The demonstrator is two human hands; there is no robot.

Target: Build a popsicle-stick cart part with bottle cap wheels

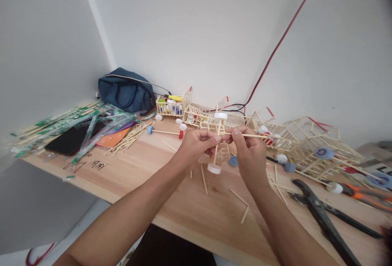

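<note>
My left hand is closed in a pinch at the middle of a wooden-stick axle. A white bottle cap sits on the axle's near end, and another white cap shows at the far end. Close beside it, my right hand pinches a long thin wooden stick, which points out to the right. The stick's left end meets the axle near my left fingertips; whether the two are joined is hidden by my fingers.
Several stick-built carts with cap wheels line the wall. Loose cut sticks lie in front. Black pliers are at right. A phone, wrapped chopsticks and a blue pouch occupy the left. A capped axle lies nearby.
</note>
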